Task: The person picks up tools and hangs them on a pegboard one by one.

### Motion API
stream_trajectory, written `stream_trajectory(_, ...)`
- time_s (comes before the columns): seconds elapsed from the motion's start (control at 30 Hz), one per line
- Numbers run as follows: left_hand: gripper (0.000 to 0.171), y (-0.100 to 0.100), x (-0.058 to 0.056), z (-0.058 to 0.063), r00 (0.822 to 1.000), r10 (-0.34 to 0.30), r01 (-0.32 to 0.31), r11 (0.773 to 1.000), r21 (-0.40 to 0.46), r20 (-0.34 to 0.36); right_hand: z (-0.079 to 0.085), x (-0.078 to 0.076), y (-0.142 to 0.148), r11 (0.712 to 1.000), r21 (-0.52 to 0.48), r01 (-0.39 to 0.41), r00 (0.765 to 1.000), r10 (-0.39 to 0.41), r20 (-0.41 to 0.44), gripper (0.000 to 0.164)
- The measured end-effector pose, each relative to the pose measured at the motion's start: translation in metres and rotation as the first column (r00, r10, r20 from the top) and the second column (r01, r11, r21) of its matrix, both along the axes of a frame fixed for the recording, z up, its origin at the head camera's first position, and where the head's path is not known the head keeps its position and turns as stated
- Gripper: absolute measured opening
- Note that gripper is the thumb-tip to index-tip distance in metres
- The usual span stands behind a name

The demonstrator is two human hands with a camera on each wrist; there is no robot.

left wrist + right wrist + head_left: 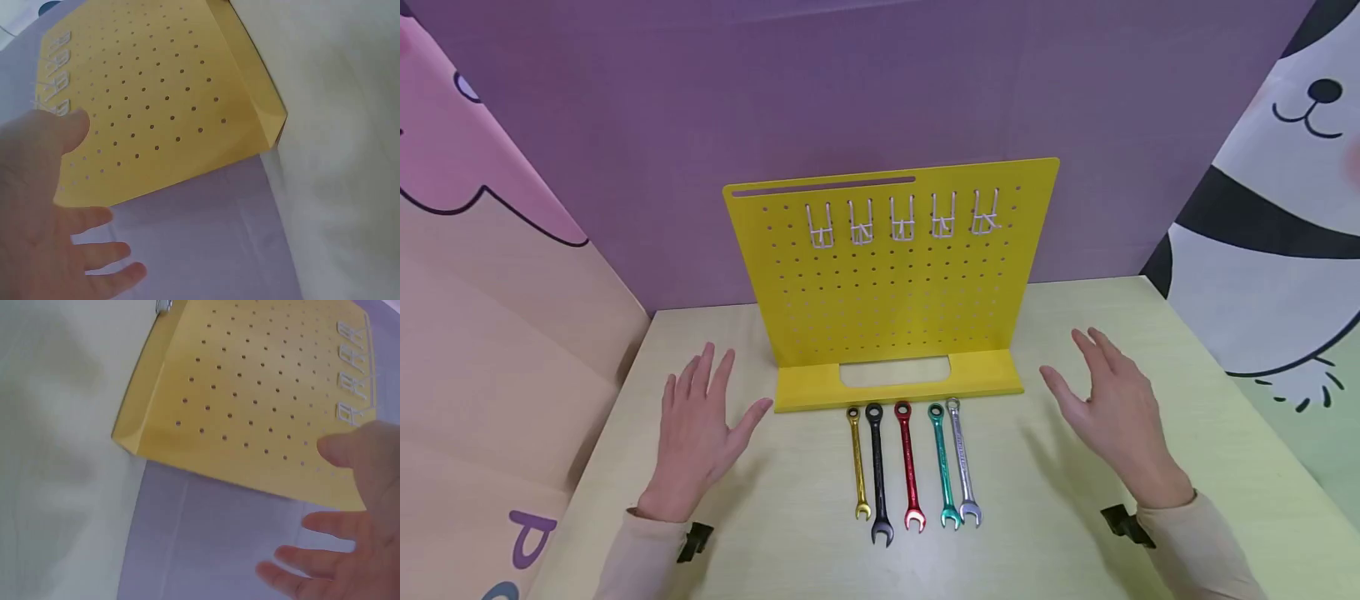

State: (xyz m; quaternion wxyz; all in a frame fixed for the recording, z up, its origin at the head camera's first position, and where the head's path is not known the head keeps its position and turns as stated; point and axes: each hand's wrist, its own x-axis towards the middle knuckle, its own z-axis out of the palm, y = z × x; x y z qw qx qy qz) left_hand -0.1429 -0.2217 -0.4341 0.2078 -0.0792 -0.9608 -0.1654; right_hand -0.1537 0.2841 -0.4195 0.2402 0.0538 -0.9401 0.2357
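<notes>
Several combination wrenches lie side by side on the table, ring ends toward the pegboard: a gold wrench (857,462), a black wrench (877,475), a red wrench (910,467), a green wrench (943,467) and a silver wrench (963,462). Behind them stands a yellow pegboard (887,308) with a row of white wire hooks (902,221) near its top. To the left of the board is my left hand (695,437), fingers spread and holding nothing. My right hand (1112,408), likewise unfolded and holding nothing, is to the board's right. Both wrist views show spread fingers near the board.
The pale table (805,558) carries the board and wrenches. A purple backdrop (880,92) rises behind it. Printed panels flank both sides, a pink one (475,167) on the left and a panda one (1277,250) on the right.
</notes>
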Motion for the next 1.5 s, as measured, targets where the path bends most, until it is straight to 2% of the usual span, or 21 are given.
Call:
stream_trajectory(0.07,0.079,0.002,-0.004,-0.003,0.999,-0.029,0.032,0.996,0.078,-0.034,-0.001,0.001,-0.005,0.998,-0.068,-0.010,1.000,0.010,0.006,0.060)
stream_trajectory(0.17,0.075,0.005,-0.010,-0.008,0.997,-0.053,0.064,0.980,0.188,-0.062,-0.002,0.005,-0.012,0.981,-0.190,-0.028,0.996,0.043,0.075,0.052)
stream_trajectory(0.33,0.070,0.010,-0.021,-0.014,0.998,-0.039,0.051,0.931,0.362,-0.041,-0.008,0.008,-0.027,0.938,-0.341,-0.064,0.975,0.131,0.178,0.043)
stream_trajectory(0.53,0.061,0.015,-0.033,-0.017,0.998,-0.004,0.034,0.849,0.527,-0.058,-0.022,0.007,-0.046,0.929,-0.363,-0.077,0.948,0.181,0.263,0.043)
stream_trajectory(0.73,0.060,0.024,-0.046,-0.017,0.998,-0.007,0.048,0.771,0.635,-0.066,-0.033,0.007,-0.061,0.916,-0.395,-0.076,0.902,0.231,0.363,0.045)
stream_trajectory(0.87,0.059,0.028,-0.053,-0.014,0.998,-0.022,0.054,0.729,0.682,-0.055,-0.038,0.006,-0.070,0.902,-0.425,-0.073,0.877,0.261,0.403,0.047)
stream_trajectory(1.0,0.057,0.032,-0.060,-0.014,0.998,-0.029,0.066,0.697,0.714,-0.064,-0.041,0.006,-0.079,0.899,-0.434,-0.053,0.857,0.264,0.442,0.048)
stream_trajectory(1.1,0.054,0.034,-0.068,-0.015,0.996,-0.036,0.082,0.684,0.725,-0.078,-0.043,0.004,-0.084,0.901,-0.433,-0.031,0.844,0.255,0.471,0.048)
stream_trajectory(1.27,0.055,0.039,-0.077,-0.018,0.996,-0.037,0.080,0.679,0.729,-0.075,-0.049,0.001,-0.092,0.901,-0.434,-0.004,0.825,0.248,0.508,0.047)
stream_trajectory(1.4,0.057,0.041,-0.082,-0.017,0.996,-0.022,0.075,0.670,0.739,-0.081,-0.053,-0.001,-0.099,0.913,-0.408,0.015,0.812,0.227,0.538,0.045)
stream_trajectory(1.5,0.057,0.041,-0.085,-0.017,0.997,-0.017,0.068,0.669,0.740,-0.076,-0.055,-0.002,-0.103,0.927,-0.376,0.018,0.810,0.207,0.548,0.043)
